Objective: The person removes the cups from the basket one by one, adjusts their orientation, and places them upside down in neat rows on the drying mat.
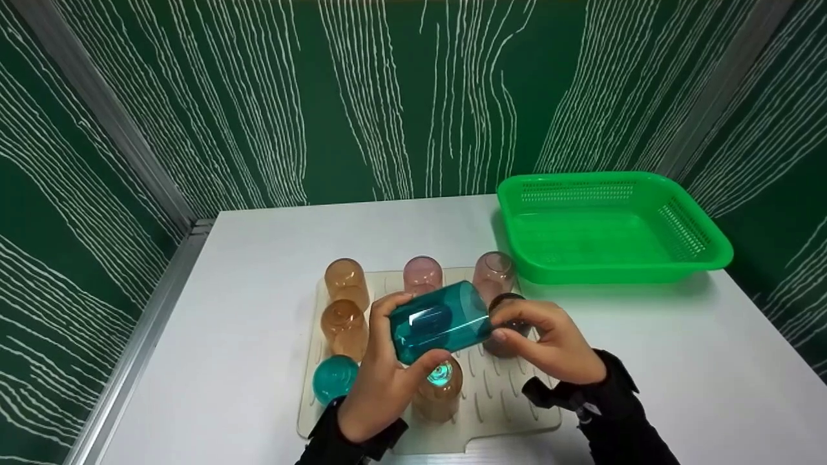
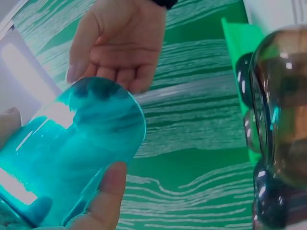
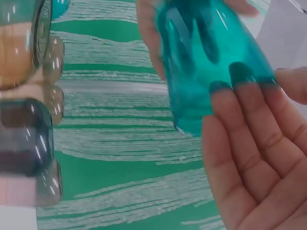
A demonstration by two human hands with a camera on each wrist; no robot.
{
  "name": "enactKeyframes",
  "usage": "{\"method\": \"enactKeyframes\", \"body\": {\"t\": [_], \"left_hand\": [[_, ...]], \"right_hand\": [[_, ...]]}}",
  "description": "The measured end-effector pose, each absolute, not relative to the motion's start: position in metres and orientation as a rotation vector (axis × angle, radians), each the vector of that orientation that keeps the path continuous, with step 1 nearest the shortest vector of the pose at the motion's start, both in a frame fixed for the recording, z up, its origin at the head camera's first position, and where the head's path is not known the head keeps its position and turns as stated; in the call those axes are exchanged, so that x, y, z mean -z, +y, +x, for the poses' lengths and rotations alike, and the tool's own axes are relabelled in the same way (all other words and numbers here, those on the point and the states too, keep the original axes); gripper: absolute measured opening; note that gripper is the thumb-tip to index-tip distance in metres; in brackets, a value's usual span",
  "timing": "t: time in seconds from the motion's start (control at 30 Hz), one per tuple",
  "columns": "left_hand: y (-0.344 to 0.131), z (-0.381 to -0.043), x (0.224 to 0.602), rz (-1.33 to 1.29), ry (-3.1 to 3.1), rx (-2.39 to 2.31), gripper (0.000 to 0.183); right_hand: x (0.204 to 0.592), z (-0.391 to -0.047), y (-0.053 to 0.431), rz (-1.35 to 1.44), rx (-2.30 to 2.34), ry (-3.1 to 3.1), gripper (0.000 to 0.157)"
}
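A teal glass cup (image 1: 440, 323) lies tilted sideways between the two hands, above a pale drying mat (image 1: 491, 420). The left hand (image 1: 386, 381) grips it round its left part, with the thumb along the near side. At the cup's right end, the right hand (image 1: 555, 339) pinches the rim; its fingertips show teal through the glass in the right wrist view, with the thumb (image 3: 293, 85) on the other side. Below the held cup, an amber cup (image 1: 439, 397) stands on the mat. A dark cup (image 1: 501, 347) is partly hidden behind the right fingers.
On the mat's left side stand two amber cups (image 1: 346, 281) and another teal cup (image 1: 334, 380). A pink cup (image 1: 423, 271) and a pale pinkish cup (image 1: 494, 271) stand along its far edge. A green plastic basket (image 1: 614, 274) sits at the table's back right.
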State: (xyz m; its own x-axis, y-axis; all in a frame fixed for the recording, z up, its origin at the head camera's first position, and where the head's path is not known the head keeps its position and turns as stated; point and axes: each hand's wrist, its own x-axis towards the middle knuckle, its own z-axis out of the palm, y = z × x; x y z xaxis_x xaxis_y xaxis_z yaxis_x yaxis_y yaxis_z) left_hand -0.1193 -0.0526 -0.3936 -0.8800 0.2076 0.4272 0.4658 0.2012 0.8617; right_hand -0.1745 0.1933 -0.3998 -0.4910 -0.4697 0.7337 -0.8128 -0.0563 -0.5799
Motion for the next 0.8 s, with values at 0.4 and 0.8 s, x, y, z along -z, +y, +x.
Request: {"method": "enactKeyframes", "body": {"t": [0.4, 0.8], "left_hand": [[-0.047, -0.118, 0.398, -0.808, -2.41, 1.262, 0.073], [-0.021, -0.113, 0.41, -0.968, -2.451, 0.917, 0.072]], "right_hand": [[0.393, -0.193, 0.235, 0.999, -1.179, -2.094, 0.029], [0.412, -0.217, 0.265, 0.472, -0.773, -2.454, 0.013]]}}
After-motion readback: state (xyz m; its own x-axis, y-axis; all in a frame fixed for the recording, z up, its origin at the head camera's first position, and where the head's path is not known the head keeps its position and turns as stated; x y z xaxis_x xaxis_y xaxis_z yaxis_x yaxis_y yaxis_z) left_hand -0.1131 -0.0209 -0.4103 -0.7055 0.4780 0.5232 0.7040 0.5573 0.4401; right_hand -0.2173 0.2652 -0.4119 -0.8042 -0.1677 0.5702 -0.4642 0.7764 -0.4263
